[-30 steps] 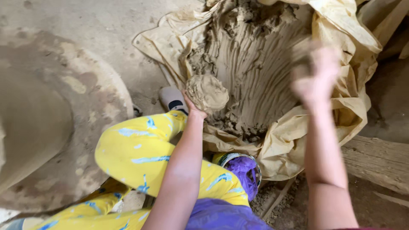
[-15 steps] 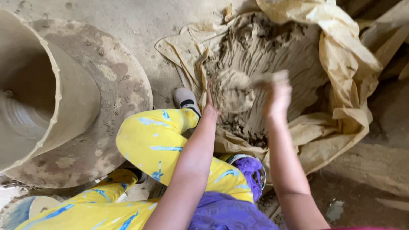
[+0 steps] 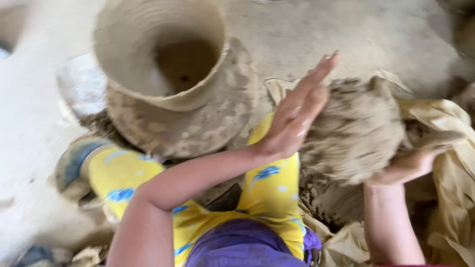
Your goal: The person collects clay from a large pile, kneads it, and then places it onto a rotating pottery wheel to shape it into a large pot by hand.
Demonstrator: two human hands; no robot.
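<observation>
A wide-mouthed, ribbed grey clay pot (image 3: pixel 163 64) is standing upright at the left on a mud-caked round wheel (image 3: pixel 217 123), mouth facing up. The left hand (image 3: pixel 297 116) is pressing flat, fingers (image 3: pixel 321 69) together and extended, against a rough brown lump of wet clay (image 3: pixel 354 131). The right hand (image 3: pixel 408 165) is cupping the lump from below, fingers curled around it. The lump's long axis is running roughly left-right, above a crumpled tan plastic sheet (image 3: pixel 455 163).
</observation>
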